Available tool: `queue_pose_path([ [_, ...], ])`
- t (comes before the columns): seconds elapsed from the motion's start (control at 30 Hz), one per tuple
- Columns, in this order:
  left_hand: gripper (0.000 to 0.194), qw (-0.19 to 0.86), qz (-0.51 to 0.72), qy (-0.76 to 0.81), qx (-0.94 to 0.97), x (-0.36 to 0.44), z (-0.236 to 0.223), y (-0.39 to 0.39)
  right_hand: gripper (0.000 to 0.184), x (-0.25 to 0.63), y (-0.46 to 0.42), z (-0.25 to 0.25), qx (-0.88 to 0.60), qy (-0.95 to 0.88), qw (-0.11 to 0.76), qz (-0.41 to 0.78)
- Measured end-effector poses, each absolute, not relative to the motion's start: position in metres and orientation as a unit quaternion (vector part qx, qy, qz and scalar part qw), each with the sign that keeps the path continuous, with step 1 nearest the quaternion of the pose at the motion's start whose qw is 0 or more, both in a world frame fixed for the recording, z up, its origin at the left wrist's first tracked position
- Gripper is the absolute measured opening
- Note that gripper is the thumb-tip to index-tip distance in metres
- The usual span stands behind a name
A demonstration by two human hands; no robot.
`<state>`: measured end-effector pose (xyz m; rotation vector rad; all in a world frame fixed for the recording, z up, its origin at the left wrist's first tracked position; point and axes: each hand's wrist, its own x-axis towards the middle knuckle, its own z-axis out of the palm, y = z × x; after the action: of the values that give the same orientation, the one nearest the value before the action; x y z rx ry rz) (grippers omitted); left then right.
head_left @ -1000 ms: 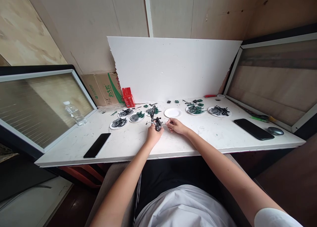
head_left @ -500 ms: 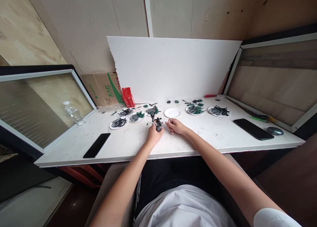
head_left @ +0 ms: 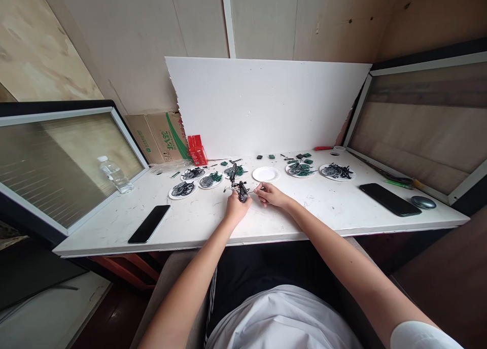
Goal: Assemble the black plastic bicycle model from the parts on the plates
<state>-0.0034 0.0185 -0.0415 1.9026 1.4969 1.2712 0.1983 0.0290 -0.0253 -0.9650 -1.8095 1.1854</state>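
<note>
- Hands first, from my end of the head view: the left hand (head_left: 238, 210) is curled round the lower part of a small dark model (head_left: 242, 190). The right hand (head_left: 269, 193) has thumb and fingertips brought together, pinching what looks like a thin rod (head_left: 252, 191).
- The model is in front of the middle plate (head_left: 265, 174) and to its left, over the worktop (head_left: 198, 222). To me it resembles a miniature bicycle, with a long dark piece rising on its far side; finer detail is too small to read.
- I have the right hand near the front rim of that plate. The rod points left towards the model, but I cannot tell whether its tip touches.
- I'd judge the model light and stiff, probably hard plastic and rather smooth, so it should need little force but could twist between the fingers.
- Its thin, projecting parts look the most fragile. I'd take hold low, round the thicker body, as the left hand does, and keep pressure off the raised piece and the slender bits at the left.
- The rod looks stiff and light too; a fingertip pinch at its right end suits it.
- Similar loose green parts (head_left: 216, 177) lie left of the middle plate, and more dark parts (head_left: 343, 172) well to its right.
</note>
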Motion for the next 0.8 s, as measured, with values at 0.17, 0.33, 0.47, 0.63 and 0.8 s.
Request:
queue_pose_path([
  [0.17, 0.029, 0.211, 0.455, 0.539, 0.677, -0.0035, -0.0417, 0.0182, 0.054, 0.1994, 0.0289, -0.0257, -0.382, -0.707, 0.379, 0.458],
  [0.33, 0.027, 0.209, 0.450, 0.541, 0.679, -0.0036, -0.0419, 0.0186, 0.053, 0.1995, 0.0294, -0.0264, -0.388, -0.704, 0.375, 0.461],
  [0.47, 0.027, 0.207, 0.449, 0.540, 0.681, -0.0036, -0.0409, 0.0178, 0.053, 0.1991, 0.0301, -0.0270, -0.392, -0.706, 0.378, 0.453],
  [0.63, 0.026, 0.211, 0.443, 0.541, 0.682, -0.0028, -0.0399, 0.0172, 0.054, 0.1981, 0.0323, -0.0303, -0.397, -0.708, 0.382, 0.442],
  [0.8, 0.028, 0.212, 0.447, 0.542, 0.679, -0.0024, -0.0400, 0.0176, 0.055, 0.1978, 0.0340, -0.0330, -0.399, -0.714, 0.385, 0.428],
])
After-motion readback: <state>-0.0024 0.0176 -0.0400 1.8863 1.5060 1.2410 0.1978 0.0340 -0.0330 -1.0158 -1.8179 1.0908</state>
